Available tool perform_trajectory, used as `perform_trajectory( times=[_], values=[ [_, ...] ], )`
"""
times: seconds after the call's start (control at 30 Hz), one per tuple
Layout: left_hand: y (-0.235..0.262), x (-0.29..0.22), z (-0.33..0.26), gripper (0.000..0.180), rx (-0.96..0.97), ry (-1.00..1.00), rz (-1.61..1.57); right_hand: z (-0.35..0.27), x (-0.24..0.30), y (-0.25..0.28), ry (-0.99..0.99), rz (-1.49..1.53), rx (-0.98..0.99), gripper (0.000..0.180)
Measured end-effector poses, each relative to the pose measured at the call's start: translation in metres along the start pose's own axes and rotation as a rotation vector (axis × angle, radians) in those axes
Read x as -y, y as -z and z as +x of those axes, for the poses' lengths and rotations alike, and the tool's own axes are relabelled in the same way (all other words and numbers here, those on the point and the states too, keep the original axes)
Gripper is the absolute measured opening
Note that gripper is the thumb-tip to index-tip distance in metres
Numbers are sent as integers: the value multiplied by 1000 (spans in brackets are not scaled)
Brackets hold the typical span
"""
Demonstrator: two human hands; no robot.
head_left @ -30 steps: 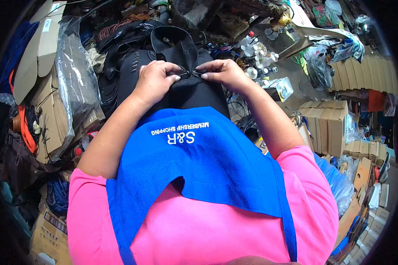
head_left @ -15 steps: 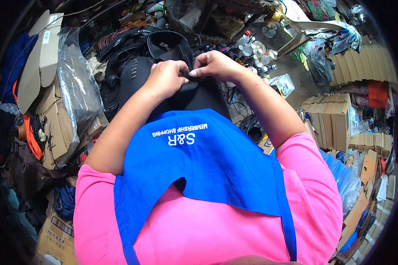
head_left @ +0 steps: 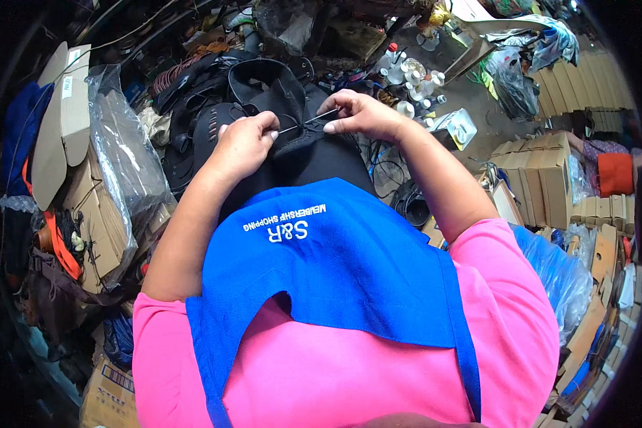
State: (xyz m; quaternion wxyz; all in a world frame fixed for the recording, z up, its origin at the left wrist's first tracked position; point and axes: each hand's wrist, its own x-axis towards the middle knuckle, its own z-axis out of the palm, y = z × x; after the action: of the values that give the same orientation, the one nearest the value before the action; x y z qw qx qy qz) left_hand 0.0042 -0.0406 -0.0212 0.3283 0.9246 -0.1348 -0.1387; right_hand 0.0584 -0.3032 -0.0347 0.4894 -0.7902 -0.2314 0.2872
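Observation:
A black leather piece [head_left: 297, 145] with a wide, upright curved band [head_left: 253, 70] behind it lies across my lap, over dark trousers. Pinched in the fingertips of my left hand [head_left: 245, 145] is a thin, pale needle [head_left: 289, 130], its tip toward the leather's edge. My right hand [head_left: 359, 116], just right of the leather, pinches another thin needle-like rod [head_left: 326, 114]. Dark thread loops between the two hands, close to the leather edge. The exact kind of leather article cannot be made out.
White and clear bottles [head_left: 414, 75] cluster beyond my right hand. Stacked cardboard pieces [head_left: 531, 178] stand to the right. On the left are flat boards [head_left: 50, 135] and a clear plastic sheet [head_left: 114, 128]. A blue apron [head_left: 335, 264] covers my front.
My hands, close together at the leather edge before, have drawn apart, the left one moving left and nearer me. The needle and thread between them now show.

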Motion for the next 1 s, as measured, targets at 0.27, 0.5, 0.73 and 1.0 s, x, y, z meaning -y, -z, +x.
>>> perform_trajectory(
  times=[0.27,0.5,0.73,1.0],
  values=[
    [-13,-7,17,15,-5,-120,-42,-26,9,1,-181,129,2,12],
    [-4,-19,14,14,2,-245,187,-3,27,28,-103,-198,-73,15],
    [-11,-14,13,13,-5,-247,147,-2,33,12,138,-973,-387,25],
    [-6,-8,5,14,-9,-272,285,11,52,-16,372,-1271,77,10]
  ],
)
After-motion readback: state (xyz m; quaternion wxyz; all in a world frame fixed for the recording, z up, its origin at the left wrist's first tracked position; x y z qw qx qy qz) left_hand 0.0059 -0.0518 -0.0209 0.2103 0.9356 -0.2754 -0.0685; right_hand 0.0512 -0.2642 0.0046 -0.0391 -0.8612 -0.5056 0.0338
